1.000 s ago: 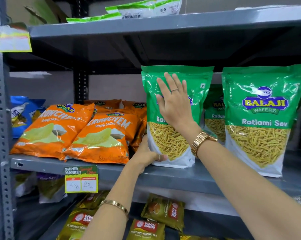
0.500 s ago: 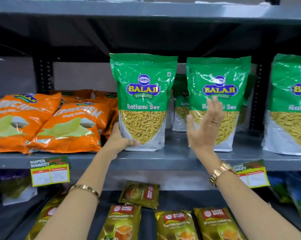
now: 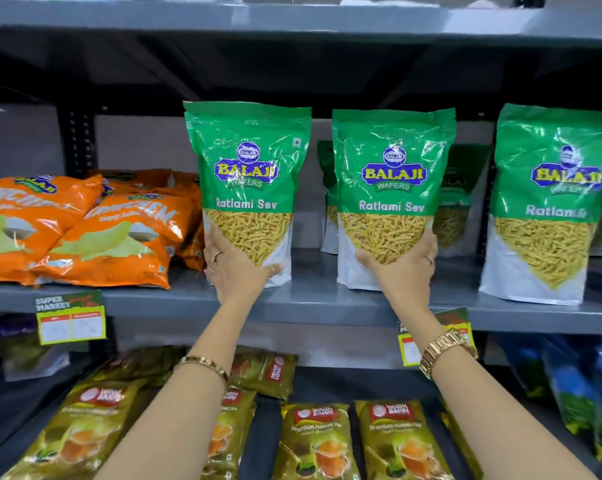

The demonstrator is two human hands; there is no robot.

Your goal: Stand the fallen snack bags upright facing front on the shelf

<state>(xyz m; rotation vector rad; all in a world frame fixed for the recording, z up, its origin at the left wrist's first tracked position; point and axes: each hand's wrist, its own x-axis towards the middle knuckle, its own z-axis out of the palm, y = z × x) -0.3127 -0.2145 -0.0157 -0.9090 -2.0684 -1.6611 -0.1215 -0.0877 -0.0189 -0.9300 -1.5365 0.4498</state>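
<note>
Three green Balaji Ratlami Sev bags stand upright facing front on the grey middle shelf (image 3: 320,299). My left hand (image 3: 235,268) grips the lower left corner of the left green bag (image 3: 247,181). My right hand (image 3: 401,268) holds the bottom of the middle green bag (image 3: 393,188). The third green bag (image 3: 548,202) stands untouched at the right. More green bags (image 3: 455,202) stand behind them, partly hidden. Orange Crunchem bags (image 3: 116,233) lie flat in a heap at the left of the same shelf.
The upper shelf (image 3: 292,19) hangs close above the green bags. Price tags (image 3: 70,318) clip to the shelf's front edge. Gold Wagh Bakri tea packs (image 3: 315,441) lie on the lower shelf, with blue bags (image 3: 583,386) at the lower right.
My right hand left the left bag, swung right and took hold of the middle bag's bottom. My left hand stayed on the left bag's lower corner. The view shifted right.
</note>
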